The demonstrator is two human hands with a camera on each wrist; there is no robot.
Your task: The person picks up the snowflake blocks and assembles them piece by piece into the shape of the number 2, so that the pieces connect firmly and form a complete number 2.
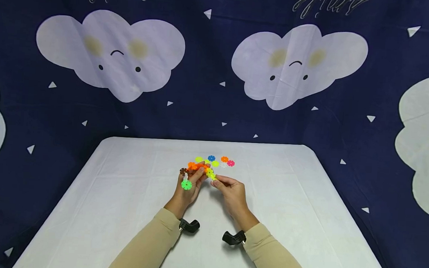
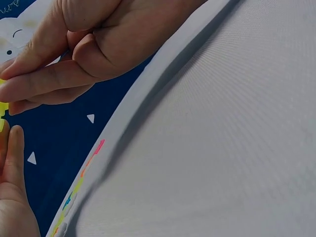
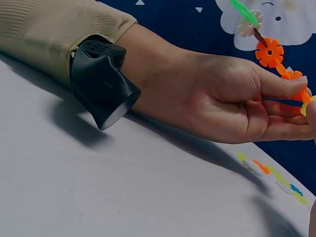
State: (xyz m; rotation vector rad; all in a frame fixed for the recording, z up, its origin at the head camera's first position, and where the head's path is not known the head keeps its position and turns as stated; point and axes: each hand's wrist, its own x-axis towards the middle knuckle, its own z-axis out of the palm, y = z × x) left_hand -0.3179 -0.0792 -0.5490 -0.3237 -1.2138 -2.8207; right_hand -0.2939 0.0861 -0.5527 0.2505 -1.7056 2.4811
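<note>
My left hand [image 1: 192, 186] grips a chain of notched plastic flower discs, pinching orange discs [image 3: 294, 76] between thumb and fingers. From its far end hang a brown disc [image 1: 183, 171], a white disc [image 3: 250, 23] and a green disc [image 1: 186, 184]. At the near end, a yellow disc [image 1: 211, 174] lies between both hands. My right hand [image 1: 234, 195] pinches this yellow piece by thumb and fingertips. The left wrist view shows the right hand's pinch at its left edge, where most of the yellow piece is cut off.
Beyond the hands several loose discs lie flat on the white table [image 1: 287, 204], among them a blue disc [image 1: 211, 158], an orange disc [image 1: 225, 159] and a pink disc [image 1: 231, 163]. A dark blue cloth [image 1: 203, 67] with clouds hangs behind the table's far edge.
</note>
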